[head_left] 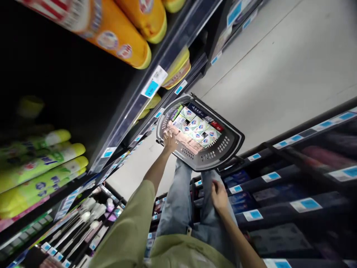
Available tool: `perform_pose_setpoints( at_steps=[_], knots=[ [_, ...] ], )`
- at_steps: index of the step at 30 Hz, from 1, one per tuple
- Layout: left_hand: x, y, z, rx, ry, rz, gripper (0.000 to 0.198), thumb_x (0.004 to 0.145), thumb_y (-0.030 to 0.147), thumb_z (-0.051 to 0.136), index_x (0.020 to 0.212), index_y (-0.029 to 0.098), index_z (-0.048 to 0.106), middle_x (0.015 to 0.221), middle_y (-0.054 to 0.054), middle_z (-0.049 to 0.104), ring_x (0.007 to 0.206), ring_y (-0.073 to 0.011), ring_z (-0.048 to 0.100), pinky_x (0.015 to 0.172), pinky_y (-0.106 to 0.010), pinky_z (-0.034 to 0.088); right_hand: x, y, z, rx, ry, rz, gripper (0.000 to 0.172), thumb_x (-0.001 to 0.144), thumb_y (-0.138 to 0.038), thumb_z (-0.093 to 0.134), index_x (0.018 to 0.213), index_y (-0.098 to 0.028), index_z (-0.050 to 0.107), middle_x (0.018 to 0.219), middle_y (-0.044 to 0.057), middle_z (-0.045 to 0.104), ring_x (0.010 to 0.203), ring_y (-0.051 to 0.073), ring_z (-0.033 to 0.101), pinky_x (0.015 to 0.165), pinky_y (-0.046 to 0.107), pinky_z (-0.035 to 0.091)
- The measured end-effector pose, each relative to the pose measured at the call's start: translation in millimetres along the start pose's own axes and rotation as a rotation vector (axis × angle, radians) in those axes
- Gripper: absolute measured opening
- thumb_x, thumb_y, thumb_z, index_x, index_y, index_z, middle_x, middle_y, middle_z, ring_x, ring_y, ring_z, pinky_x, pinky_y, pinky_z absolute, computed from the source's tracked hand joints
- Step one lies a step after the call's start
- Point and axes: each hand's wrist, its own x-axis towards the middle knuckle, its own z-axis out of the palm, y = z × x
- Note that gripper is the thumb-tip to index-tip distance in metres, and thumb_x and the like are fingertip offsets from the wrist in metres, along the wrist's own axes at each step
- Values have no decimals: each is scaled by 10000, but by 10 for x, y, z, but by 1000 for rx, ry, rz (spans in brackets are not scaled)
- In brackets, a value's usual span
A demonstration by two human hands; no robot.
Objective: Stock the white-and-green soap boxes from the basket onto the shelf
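Observation:
A grey-and-black shopping basket (237, 139) is in front of my legs, with its handle lying along the rim. Inside it lie several white-and-green boxes (195, 124), pink boxes (191, 141) stacked beside them, a dark blue pack (198, 111) and a small red item (216, 125). My left hand (170, 140) reaches over the left rim with fingers stretched out, at the end of the pink boxes; whether it touches them I cannot tell. By my thigh hangs my right hand (219, 195), fingers loosely bent and apart, with nothing seen in it.
On the left, a shelf (131, 108) carries orange bottles (119, 33) and green-yellow bottles (47, 160). Long-handled brushes (80, 219) stand at lower left. Shelves with price tags (272, 176) line the right side. Pale floor (292, 67) runs along the aisle.

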Motion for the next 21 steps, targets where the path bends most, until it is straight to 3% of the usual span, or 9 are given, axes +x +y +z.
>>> perform_pose_setpoints(
  at_steps=[5, 11, 16, 21],
  knots=[
    [458, -162, 288, -40, 51, -37, 1165, 754, 418, 831, 1611, 79, 118, 1656, -307, 195, 1515, -524, 179, 1229, -613, 190, 13, -59, -16, -97, -5, -13, 515, 945, -484, 372, 1139, -135, 697, 1147, 194, 715, 1137, 356, 630, 1032, 501, 475],
    [609, -165, 563, -94, 136, -61, 1132, 811, 459, 792, 1601, 88, 70, 1677, -298, 84, 1546, -496, 57, 1237, -616, 137, 31, -9, -2, -44, 18, 121, 544, 947, -522, 342, 1139, -161, 700, 1147, 177, 719, 1100, 350, 654, 987, 487, 488],
    [639, -28, 594, -83, 145, -165, 1130, 760, 389, 864, 1573, 45, 159, 1609, -306, 249, 1509, -541, 137, 1235, -622, 169, 33, 66, 46, 20, 36, 131, 507, 923, -527, 378, 1082, -175, 706, 1122, 165, 729, 1084, 343, 662, 965, 471, 495],
    [498, 104, 601, -87, 129, -158, 999, 789, 541, 815, 1494, 44, 312, 1545, -308, 348, 1425, -537, 295, 1192, -651, 232, 8, 120, 77, 10, 54, 106, 463, 933, -469, 375, 1076, -181, 708, 1100, 154, 732, 1056, 332, 666, 965, 472, 498]
  ],
)
